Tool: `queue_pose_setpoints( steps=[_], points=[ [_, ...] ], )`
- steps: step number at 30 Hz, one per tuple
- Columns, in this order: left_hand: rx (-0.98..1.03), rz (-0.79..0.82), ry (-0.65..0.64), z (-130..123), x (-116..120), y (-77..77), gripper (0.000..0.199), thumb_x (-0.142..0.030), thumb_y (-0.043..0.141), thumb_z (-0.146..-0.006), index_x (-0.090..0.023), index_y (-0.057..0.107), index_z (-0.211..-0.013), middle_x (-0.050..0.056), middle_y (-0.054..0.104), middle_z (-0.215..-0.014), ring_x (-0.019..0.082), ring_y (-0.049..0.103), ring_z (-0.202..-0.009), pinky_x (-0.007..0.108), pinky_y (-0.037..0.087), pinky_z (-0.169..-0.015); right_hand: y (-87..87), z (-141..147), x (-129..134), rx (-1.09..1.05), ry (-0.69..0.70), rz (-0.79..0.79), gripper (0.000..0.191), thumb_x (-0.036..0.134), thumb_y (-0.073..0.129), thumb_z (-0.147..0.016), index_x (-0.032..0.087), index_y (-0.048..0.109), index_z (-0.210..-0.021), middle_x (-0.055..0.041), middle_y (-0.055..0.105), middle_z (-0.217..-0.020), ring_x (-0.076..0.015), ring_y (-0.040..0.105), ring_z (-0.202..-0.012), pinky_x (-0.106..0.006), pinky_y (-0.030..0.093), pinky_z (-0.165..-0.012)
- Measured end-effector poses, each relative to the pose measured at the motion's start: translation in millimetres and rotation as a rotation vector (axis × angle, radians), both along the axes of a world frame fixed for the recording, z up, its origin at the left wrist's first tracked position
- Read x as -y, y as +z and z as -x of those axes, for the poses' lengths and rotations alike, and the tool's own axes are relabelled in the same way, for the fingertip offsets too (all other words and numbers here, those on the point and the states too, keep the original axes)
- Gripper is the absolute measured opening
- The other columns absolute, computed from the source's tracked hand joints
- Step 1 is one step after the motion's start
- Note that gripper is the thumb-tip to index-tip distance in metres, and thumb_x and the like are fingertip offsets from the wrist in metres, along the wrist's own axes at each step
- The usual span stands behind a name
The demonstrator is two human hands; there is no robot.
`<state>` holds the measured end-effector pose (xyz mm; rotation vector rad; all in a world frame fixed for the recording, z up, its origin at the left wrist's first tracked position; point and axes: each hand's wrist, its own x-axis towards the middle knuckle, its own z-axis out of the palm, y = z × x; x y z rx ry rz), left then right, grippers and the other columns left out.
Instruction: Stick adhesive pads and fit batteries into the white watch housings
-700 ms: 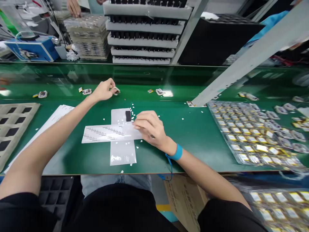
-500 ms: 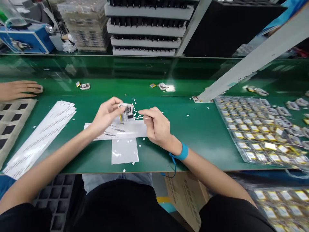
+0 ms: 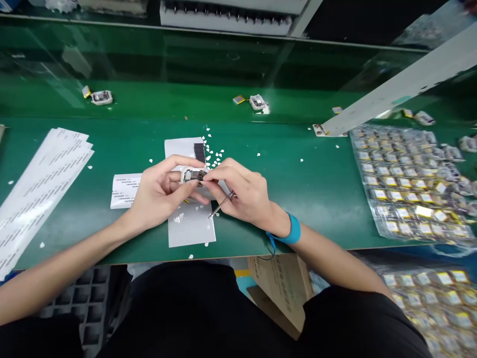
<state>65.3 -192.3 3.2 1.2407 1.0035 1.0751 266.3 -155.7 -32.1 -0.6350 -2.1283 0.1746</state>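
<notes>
I see a device (image 3: pixel 191 175) held over the sheet (image 3: pixel 192 233); left of that sheet lie paper strips (image 3: pixel 44 179); well to its right, the filled tray (image 3: pixel 372 205). Behind it, rightward, sits another device (image 3: pixel 258 102).

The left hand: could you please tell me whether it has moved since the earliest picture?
Yes, the left hand has moved closer to the front edge of the green table.

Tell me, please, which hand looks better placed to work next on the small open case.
Probably the right hand: its fingers are at the case and it grips a thin tool; the left hand holds the case.
</notes>
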Motion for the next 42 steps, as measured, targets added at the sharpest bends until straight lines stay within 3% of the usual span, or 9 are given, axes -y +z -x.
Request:
queue_pose_setpoints(
  steps=[4, 13, 21, 23, 26, 29, 32, 36, 42],
  points=[
    [-0.025, 0.042, 0.078, -2, 4, 4.8, 0.017, -0.014, 0.074, -0.093, -0.018, 0.067, -0.108, -0.001, 0.079, -0.072, 0.019, 0.081, -0.063, 0.02, 0.065, -0.06, -0.8, -1, 0, -0.015, -0.01, -0.007, 0.004, 0.018, 0.063, -0.105, 0.02, 0.063, -0.109, 0.0006, 0.076, -0.094, -0.0092, 0.071, -0.078, -0.019, 0.048, -0.055],
    [-0.071, 0.125, 0.104, 2, 6, 8.8, 0.024, -0.03, 0.082, -0.09, -0.022, 0.069, -0.109, 0.0, 0.076, -0.07, 0.025, 0.08, -0.061, 0.031, 0.068, -0.06, 0.3, -5, -2, 0.016, -0.012, -0.123, 0.015, 0.022, 0.068, -0.105, 0.02, 0.071, -0.119, -0.0003, 0.084, -0.107, -0.01, 0.081, -0.088, -0.019, 0.054, -0.057],
    [-0.172, 0.066, 0.197, -3, 11, 7.5, 0.025, -0.03, 0.084, -0.088, -0.022, 0.07, -0.107, 0.0, 0.075, -0.072, 0.022, 0.079, -0.058, 0.027, 0.062, -0.049, 1.1, -10, -3, 0.102, 0.023, -0.142, 0.023, 0.008, 0.059, -0.105, 0.02, 0.075, -0.117, 0.0021, 0.085, -0.106, -0.008, 0.081, -0.088, -0.018, 0.054, -0.057],
    [-0.183, 0.077, 0.206, -2, 10, 6.0, 0.027, -0.033, 0.085, -0.087, -0.022, 0.069, -0.106, -0.001, 0.074, -0.07, 0.023, 0.079, -0.06, 0.027, 0.061, -0.049, 2.2, -10, -5, 0.119, 0.031, -0.126, 0.017, 0.021, 0.062, -0.108, 0.019, 0.075, -0.119, 0.0009, 0.085, -0.108, -0.0082, 0.081, -0.089, -0.017, 0.054, -0.057],
    [-0.165, 0.098, 0.218, 1, 7, 3.6, 0.03, -0.037, 0.086, -0.087, -0.023, 0.068, -0.106, -0.003, 0.069, -0.064, 0.025, 0.08, -0.063, 0.029, 0.064, -0.054, 3.9, -9, -7, 0.128, 0.054, -0.12, 0.032, 0.042, 0.06, -0.11, 0.016, 0.072, -0.125, -0.0028, 0.084, -0.113, -0.0103, 0.081, -0.097, -0.018, 0.058, -0.062],
    [-0.158, 0.109, 0.212, 2, 5, 2.1, 0.03, -0.037, 0.084, -0.087, -0.022, 0.068, -0.107, -0.005, 0.064, -0.058, 0.025, 0.08, -0.06, 0.03, 0.064, -0.053, 4.3, -10, -6, 0.161, 0.019, -0.174, 0.02, 0.023, 0.059, -0.11, 0.018, 0.073, -0.123, -0.0003, 0.085, -0.115, -0.0089, 0.081, -0.095, -0.018, 0.056, -0.059],
    [-0.154, 0.101, 0.212, 2, 4, 2.1, 0.028, -0.035, 0.083, -0.087, -0.023, 0.067, -0.106, -0.005, 0.064, -0.057, 0.024, 0.079, -0.059, 0.029, 0.062, -0.051, 3.0, -11, -3, 0.241, -0.067, -0.238, 0.029, 0.007, 0.054, -0.105, 0.023, 0.075, -0.118, 0.0044, 0.085, -0.114, -0.0063, 0.08, -0.085, -0.02, 0.05, -0.051],
    [-0.159, 0.104, 0.205, 0, 5, 3.2, 0.026, -0.033, 0.084, -0.086, -0.023, 0.067, -0.104, -0.002, 0.073, -0.068, 0.023, 0.079, -0.058, 0.029, 0.061, -0.051, 0.7, -10, -1, 0.211, -0.078, -0.279, 0.024, 0.007, 0.055, -0.105, 0.02, 0.074, -0.114, 0.0014, 0.086, -0.109, -0.008, 0.08, -0.08, -0.021, 0.052, -0.052],
    [-0.167, 0.118, 0.175, -2, 8, 5.8, 0.03, -0.038, 0.085, -0.086, -0.022, 0.068, -0.105, 0.0, 0.075, -0.072, 0.024, 0.079, -0.058, 0.029, 0.059, -0.05, 3.7, -8, -3, 0.07, -0.071, -0.13, 0.014, 0.017, 0.064, -0.106, 0.02, 0.074, -0.115, 0.0007, 0.085, -0.1, -0.0092, 0.08, -0.083, -0.017, 0.06, -0.066]
  ],
)
